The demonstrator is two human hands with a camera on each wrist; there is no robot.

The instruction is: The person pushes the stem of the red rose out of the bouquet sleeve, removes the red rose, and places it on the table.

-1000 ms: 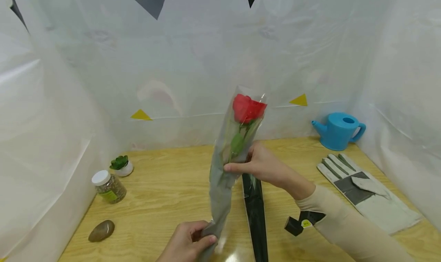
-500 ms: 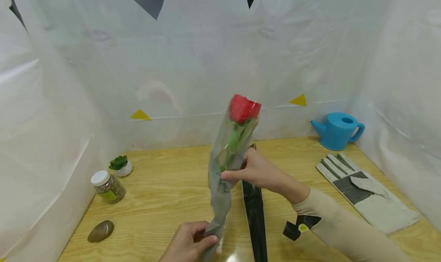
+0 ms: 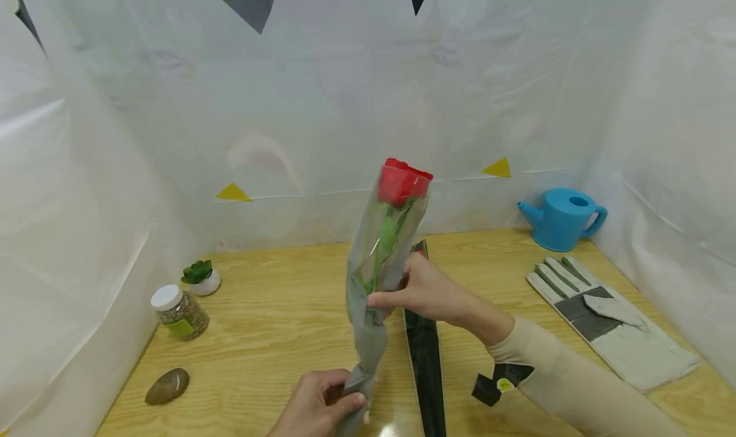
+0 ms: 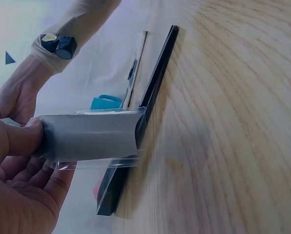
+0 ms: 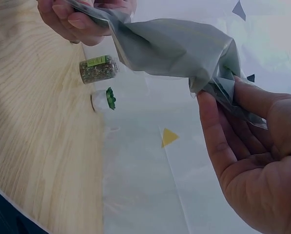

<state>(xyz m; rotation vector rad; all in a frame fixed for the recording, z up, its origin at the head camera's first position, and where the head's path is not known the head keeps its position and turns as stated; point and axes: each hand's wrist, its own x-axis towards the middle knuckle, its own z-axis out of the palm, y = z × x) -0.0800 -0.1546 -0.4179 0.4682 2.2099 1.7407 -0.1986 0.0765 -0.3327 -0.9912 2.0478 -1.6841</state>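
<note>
A red rose [image 3: 402, 181] stands tilted to the right in a flower sleeve [image 3: 368, 335], clear at the front and grey below, in the head view. My right hand [image 3: 425, 290] grips the sleeve around its middle, thumb across the front, below the leaves. At the bottom, my left hand [image 3: 322, 402] pinches the narrow end between thumb and fingers. In the left wrist view the sleeve's lower end [image 4: 94, 136] juts out past my left thumb. The right wrist view shows the grey film [image 5: 169, 46] creased and bunched between both hands.
A long black sleeve [image 3: 425, 360] lies on the wooden table [image 3: 259, 335] behind the rose, red showing at its top. At left are a potted succulent [image 3: 201, 277], a lidded jar [image 3: 181, 315] and a stone [image 3: 168, 386]. A blue watering can [image 3: 563, 220] and gloves [image 3: 609, 322] are at right.
My right hand has moved down and slightly left with the rose, and the sleeve is more bunched between my hands. The rose's top now pokes past the film. My left hand stays nearly in place.
</note>
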